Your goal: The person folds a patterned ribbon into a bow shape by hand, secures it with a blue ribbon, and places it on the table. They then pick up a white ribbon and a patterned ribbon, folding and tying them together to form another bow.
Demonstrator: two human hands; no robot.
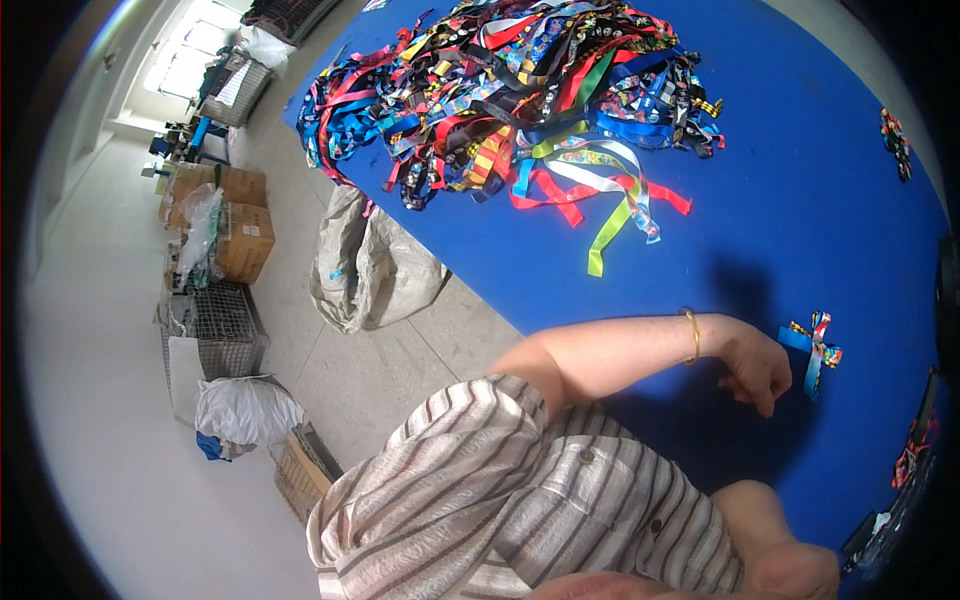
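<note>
My left hand (757, 368), with a thin gold bracelet (692, 336) at the wrist, hovers over the blue table (700, 250) and casts a shadow on it. Its fingers curl inward, and nothing shows in them. Just right of it lies a small bow of crossed printed ribbons (820, 355), mostly blue with red and yellow; hand and bow look apart. Low in the picture, close to my body, is my right hand (795, 572). Its fingers are hidden, so any hold cannot be made out.
A large heap of colourful printed ribbons (520, 90) covers the table's far left part. More ribbon pieces (896, 145) and a dark bundle (905, 470) lie along the right edge. On the floor are a pale sack (375, 265), cardboard boxes (243, 240) and wire baskets (225, 325).
</note>
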